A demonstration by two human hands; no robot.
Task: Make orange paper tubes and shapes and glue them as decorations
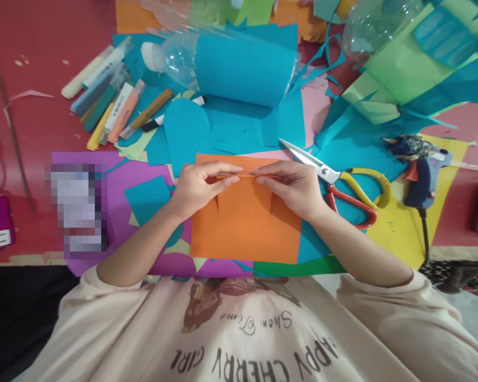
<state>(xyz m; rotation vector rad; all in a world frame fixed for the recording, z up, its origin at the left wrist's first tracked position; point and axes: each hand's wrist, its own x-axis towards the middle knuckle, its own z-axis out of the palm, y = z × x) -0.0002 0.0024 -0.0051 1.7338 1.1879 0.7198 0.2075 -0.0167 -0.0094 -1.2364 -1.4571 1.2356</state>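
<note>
An orange sheet of paper (245,228) lies in front of me, with a raised fold or strip across its upper part. My left hand (205,185) pinches the left side of that raised edge between thumb and fingers. On the right side my right hand (290,185) pinches the same edge, its fingertips close to those of the left. Scissors (334,178) with one yellow and one red handle rest beside my right hand, blades partly spread. Blue paper pieces (147,199) lie under and beside my left forearm.
A plastic bottle wrapped in blue paper (245,66) lies at the back. Several markers (111,101) are piled at the left, above a phone (79,207) on purple paper. A glue gun (422,175) lies on yellow paper (394,239) at the right. Green paper (402,61) stands back right.
</note>
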